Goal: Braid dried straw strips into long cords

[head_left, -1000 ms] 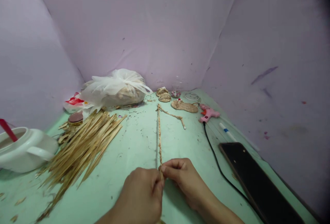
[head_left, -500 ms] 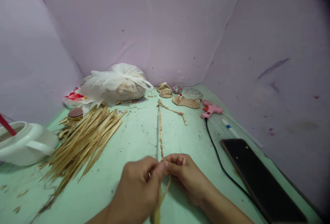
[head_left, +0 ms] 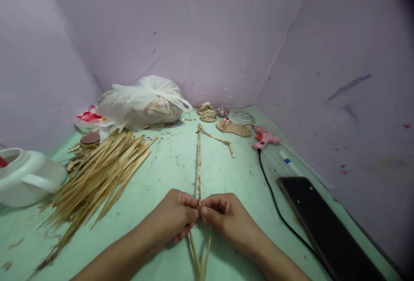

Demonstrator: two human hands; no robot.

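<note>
A thin braid [head_left: 199, 164] of dried plant fibre runs straight away from me over the green table, its far part bent off to the right. At its near end my left hand [head_left: 177, 216] pinches the fibre from the left. My right hand [head_left: 223, 212] pinches it from the right, fingertips almost meeting the left ones. Below the hands hang loose flat strands [head_left: 201, 259], spread in a narrow V. Fingers partly hide where the strands join the braid.
Left lies a bundle of dried strips [head_left: 106, 168], near a white pot [head_left: 39, 181]. Behind is a white plastic bag [head_left: 145, 104]. A woven sole-shaped piece [head_left: 233, 127] and pink glue gun [head_left: 265, 137] sit at back right; its black cord [head_left: 274, 199] passes a phone [head_left: 323, 225].
My left hand has turned and drawn back left, no longer crossing over the strands. The loose strands now spread apart below the hands; the right hand stays about where it was.
</note>
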